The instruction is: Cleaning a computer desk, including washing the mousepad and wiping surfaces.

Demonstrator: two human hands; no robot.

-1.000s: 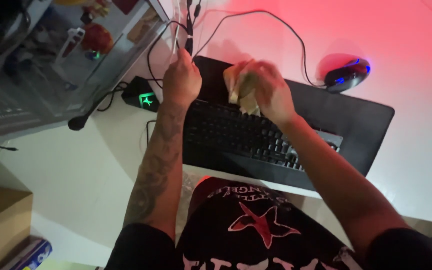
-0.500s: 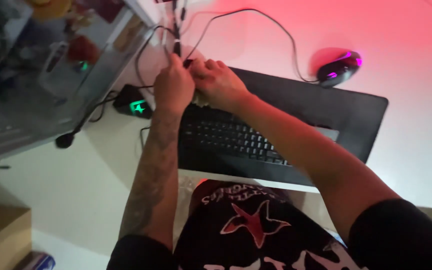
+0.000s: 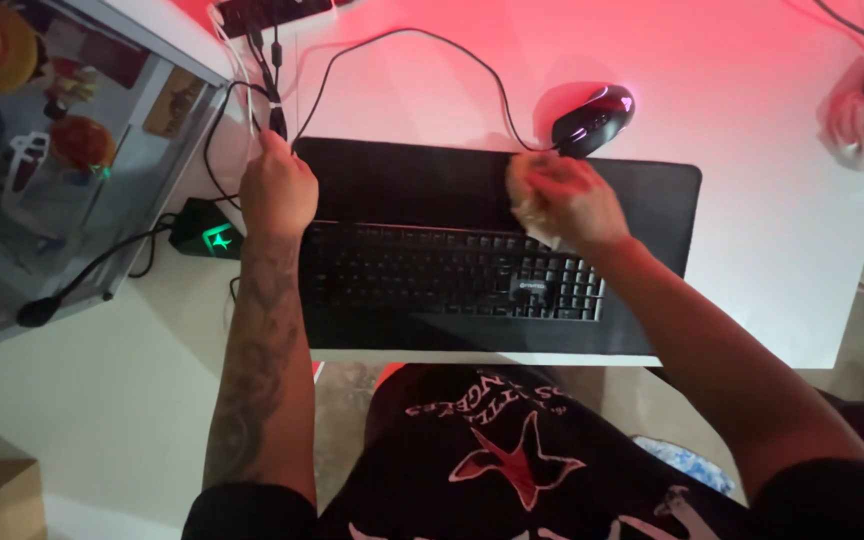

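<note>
Hands now apart: the right hand (image 3: 562, 200), clutching a crumpled cloth (image 3: 530, 205), has slid along the black mat (image 3: 412, 180) toward the mouse (image 3: 592, 117), while the left hand (image 3: 277, 190) stays closed on the cables (image 3: 270, 100).

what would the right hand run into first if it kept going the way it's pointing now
Probably the black mouse. The right hand, holding a crumpled cloth on the desk mat, points up toward it, just past the mat's far edge. Depth is unclear.

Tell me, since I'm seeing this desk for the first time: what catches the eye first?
The red glow across the white desk at the top stands out first. In the middle, a black keyboard lies on a dark mat, where the right hand presses a crumpled cloth near the mouse. The left hand grips cables at the mat's left corner.
</note>
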